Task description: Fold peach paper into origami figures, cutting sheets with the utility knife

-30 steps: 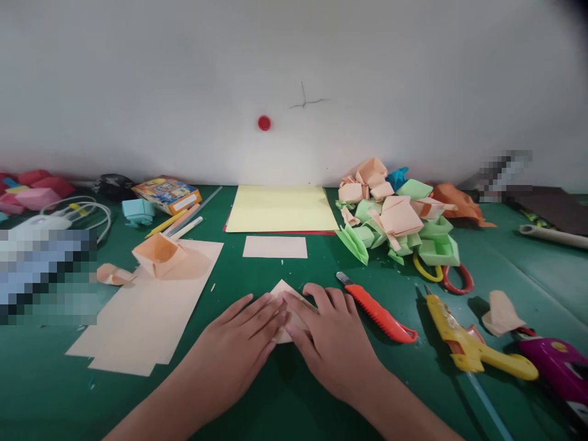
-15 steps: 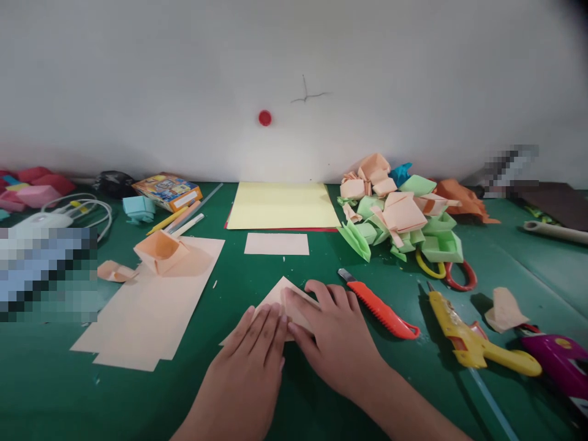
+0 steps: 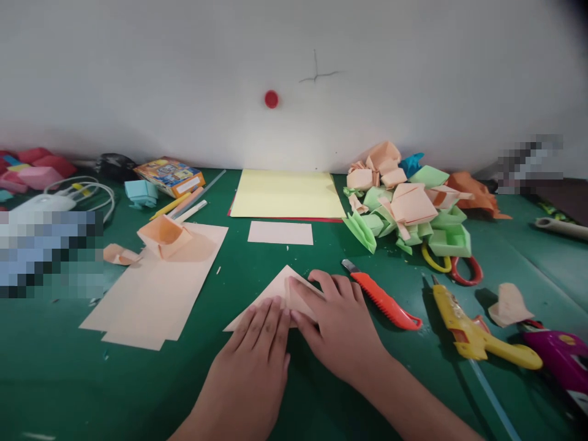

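Observation:
A peach paper triangle [image 3: 271, 295] lies on the green table [image 3: 55, 380] in front of me. My left hand [image 3: 257, 355] lies flat on its near edge, fingers stretched out and pressing down. My right hand [image 3: 337, 321] rests on the triangle's right part, its fingers flat on a folded flap. Neither hand lifts the paper.
Left of the triangle lie peach sheets [image 3: 158, 288] with a folded paper box [image 3: 163, 234]. Behind are a small white slip [image 3: 280, 233] and a yellow sheet [image 3: 287, 193]. To the right lie an orange box cutter [image 3: 381, 297], a yellow glue gun [image 3: 473, 334], scissors [image 3: 452, 266] and a pile of folded paper shapes [image 3: 407, 205].
My left hand has slid back toward me and to the right, uncovering the triangle's left part. The right hand stays on the paper. The view has tilted down a little.

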Demonstrator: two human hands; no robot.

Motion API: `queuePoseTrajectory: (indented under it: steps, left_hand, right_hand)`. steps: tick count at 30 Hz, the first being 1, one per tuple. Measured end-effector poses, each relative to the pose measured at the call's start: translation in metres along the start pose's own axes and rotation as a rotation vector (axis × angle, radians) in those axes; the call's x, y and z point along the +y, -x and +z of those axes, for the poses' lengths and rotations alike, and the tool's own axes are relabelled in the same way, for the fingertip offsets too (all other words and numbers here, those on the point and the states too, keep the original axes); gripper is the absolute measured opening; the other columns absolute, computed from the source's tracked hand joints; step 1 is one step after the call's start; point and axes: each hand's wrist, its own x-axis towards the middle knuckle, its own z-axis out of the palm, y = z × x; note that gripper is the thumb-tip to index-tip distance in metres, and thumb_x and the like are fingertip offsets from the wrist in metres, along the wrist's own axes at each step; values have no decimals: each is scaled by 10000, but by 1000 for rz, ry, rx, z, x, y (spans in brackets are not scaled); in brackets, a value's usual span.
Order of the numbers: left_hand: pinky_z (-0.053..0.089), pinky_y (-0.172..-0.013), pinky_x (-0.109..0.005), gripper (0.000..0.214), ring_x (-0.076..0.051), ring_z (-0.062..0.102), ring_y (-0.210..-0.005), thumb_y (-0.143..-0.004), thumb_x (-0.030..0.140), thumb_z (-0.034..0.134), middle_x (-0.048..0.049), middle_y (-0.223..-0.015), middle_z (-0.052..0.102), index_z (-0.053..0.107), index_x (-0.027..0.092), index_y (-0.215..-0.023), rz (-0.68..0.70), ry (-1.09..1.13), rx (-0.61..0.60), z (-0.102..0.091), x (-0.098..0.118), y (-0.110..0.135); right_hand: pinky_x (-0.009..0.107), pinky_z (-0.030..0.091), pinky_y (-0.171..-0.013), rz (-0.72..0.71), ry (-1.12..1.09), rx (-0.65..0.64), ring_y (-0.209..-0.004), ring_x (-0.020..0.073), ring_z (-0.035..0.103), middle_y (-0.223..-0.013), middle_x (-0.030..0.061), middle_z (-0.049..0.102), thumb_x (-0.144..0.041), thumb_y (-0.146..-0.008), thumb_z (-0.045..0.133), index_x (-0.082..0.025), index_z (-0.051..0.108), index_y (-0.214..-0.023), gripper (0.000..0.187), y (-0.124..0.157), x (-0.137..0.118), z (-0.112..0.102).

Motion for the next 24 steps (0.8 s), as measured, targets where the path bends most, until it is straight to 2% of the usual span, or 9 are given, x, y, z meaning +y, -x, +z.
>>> queuePoseTrajectory:
  steps: [10, 15, 20, 24]
  left_hand:
    - [525, -1052, -476, 477, -350, 592, -1307, -994, 209, 359, -196, -1406, 612, 659, 67, -1336, -31, 73, -15, 4, 2, 3]
    - [488, -1110, -460, 476, -326, 566, -1340, -999, 233, 370, -161, -1428, 605, 637, 110, -1374, -70, 130, -23, 3, 4, 5]
    - [579, -1001, -418, 457, -309, 660, -1226, -997, 150, 347, -174, -1340, 666, 690, 80, -1291, -67, 73, 25, -3, -1, 2]
    - [621, -931, -381, 528, -272, 696, -1173, -940, 22, 295, -137, -1322, 683, 709, 110, -1257, -30, 58, 40, -7, -11, 1]
  right_hand:
    - [513, 384, -915, -16, 23, 8, -1095, 326, 501, -1355, 98, 589, -422, -1012, 447, -310, 539, -1465, 476, 3, 1, 2]
    - [510, 390, -901, -22, 28, 15, -1084, 325, 505, -1350, 109, 591, -422, -1011, 445, -313, 550, -1458, 472, 4, 1, 2]
    - [503, 386, -909, -16, 30, 2, -1095, 321, 500, -1359, 89, 582, -418, -1006, 458, -329, 538, -1463, 472, 4, 1, 0]
    - [498, 385, -897, -23, 27, -8, -1086, 318, 499, -1365, 88, 576, -416, -1007, 453, -318, 526, -1469, 478, 5, 1, -1]
